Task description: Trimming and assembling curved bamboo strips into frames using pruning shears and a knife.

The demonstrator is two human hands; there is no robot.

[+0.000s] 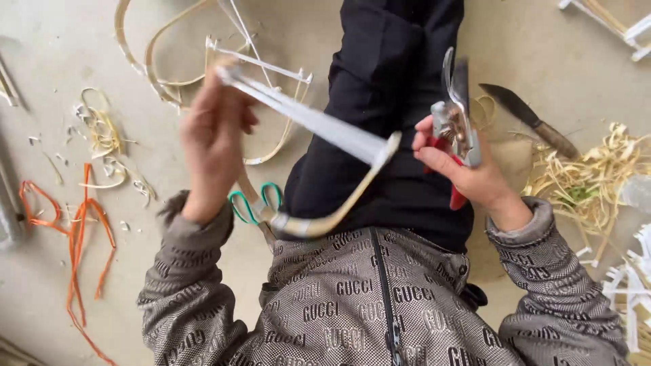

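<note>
Glossy metal pruning shears (456, 115) with red plastic grips, smooth pale bamboo strip (319, 125), matt concrete floor (54, 285)

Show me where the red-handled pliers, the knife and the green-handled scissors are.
red-handled pliers (456, 125), head view, on the metal head.
knife (510, 103), head view, on the dark blade.
green-handled scissors (242, 205), head view, on a green loop.

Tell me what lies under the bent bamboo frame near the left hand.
Under the bent bamboo frame, scissors with green handles lie on the floor. Only their loops show; the blades are covered by the frame and the sleeve.
</note>
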